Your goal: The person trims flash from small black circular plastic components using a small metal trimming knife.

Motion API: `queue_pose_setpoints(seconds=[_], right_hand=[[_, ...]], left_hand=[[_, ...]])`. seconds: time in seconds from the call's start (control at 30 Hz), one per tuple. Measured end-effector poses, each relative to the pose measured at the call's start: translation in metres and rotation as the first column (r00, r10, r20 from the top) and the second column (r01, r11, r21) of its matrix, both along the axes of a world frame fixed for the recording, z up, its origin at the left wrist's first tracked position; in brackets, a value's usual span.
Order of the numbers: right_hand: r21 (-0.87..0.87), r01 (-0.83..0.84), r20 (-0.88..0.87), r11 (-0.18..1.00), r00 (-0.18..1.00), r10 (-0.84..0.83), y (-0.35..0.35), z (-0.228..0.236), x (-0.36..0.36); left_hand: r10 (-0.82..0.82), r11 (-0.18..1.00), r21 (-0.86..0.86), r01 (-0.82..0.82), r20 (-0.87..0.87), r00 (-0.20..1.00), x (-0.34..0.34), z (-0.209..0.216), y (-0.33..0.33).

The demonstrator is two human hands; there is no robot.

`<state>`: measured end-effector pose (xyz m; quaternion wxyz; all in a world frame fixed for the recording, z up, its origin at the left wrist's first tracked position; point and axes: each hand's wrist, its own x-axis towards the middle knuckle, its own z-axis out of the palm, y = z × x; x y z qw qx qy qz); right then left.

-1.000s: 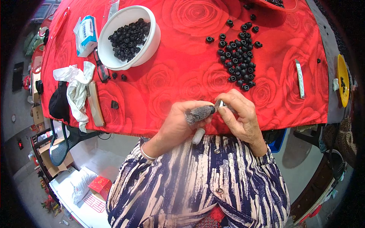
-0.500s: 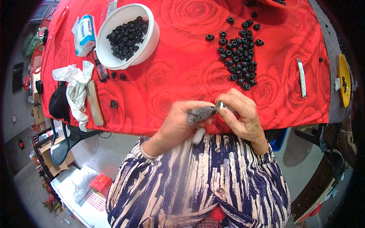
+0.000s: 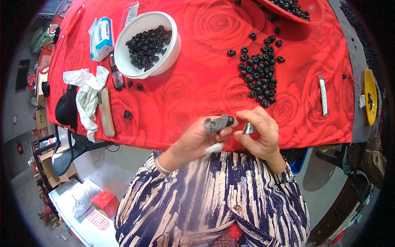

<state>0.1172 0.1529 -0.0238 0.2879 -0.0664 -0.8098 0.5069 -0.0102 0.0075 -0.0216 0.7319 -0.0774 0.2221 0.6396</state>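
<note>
My left hand (image 3: 187, 142) is closed just in front of the table edge. A grey fabric cover (image 3: 215, 124) sits on one of its digits, and a white wrap (image 3: 213, 148) covers another finger. At its fingertips it pinches a small round black part (image 3: 230, 121). Close by on the right, my right hand (image 3: 263, 133) grips a small shiny metal blade (image 3: 248, 129) between thumb and fingers. The blade is apart from the black part. Beyond the hands lies a pile of similar black parts (image 3: 258, 74) on the red rose-patterned tablecloth (image 3: 197, 96).
A white bowl (image 3: 177, 45) of black parts stands at the far left, beside a tissue pack (image 3: 102, 39) and glasses (image 3: 117, 78). White cloth (image 3: 87, 109) lies further left. A red basin (image 3: 317, 16) is at the far right, with a white-wrapped strip (image 3: 323, 97) and yellow plate (image 3: 367, 115).
My hands have drawn apart, and the metal blade has come away from the black part. The whole view has shifted slightly, showing more of the red basin.
</note>
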Motion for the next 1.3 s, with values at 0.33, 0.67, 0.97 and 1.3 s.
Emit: queue_pose_setpoints(seconds=[0.33, 0.67, 0.97, 1.3], right_hand=[[0.212, 0.0, -0.217, 0.977, 0.975, 0.047, -0.011, 0.005, -0.008], [0.285, 0.169, -0.212, 0.943, 0.971, -0.11, -0.004, -0.005, -0.003], [0.137, 0.282, -0.124, 0.95, 0.956, -0.266, 0.0, -0.017, -0.001], [0.13, 0.269, -0.04, 0.954, 0.963, -0.266, -0.003, -0.015, 0.003]], left_hand=[[0.018, 0.997, -0.074, -0.022, -0.046, 0.999, 0.015, -0.007, -0.008], [0.221, 0.779, 0.23, -0.584, -0.971, -0.088, -0.066, 0.072, -0.023], [-0.121, 0.789, 0.343, -0.51, -0.727, -0.675, -0.147, 0.071, 0.002], [0.041, 0.997, 0.071, -0.008, -0.66, -0.75, -0.094, -0.022, 0.12]])
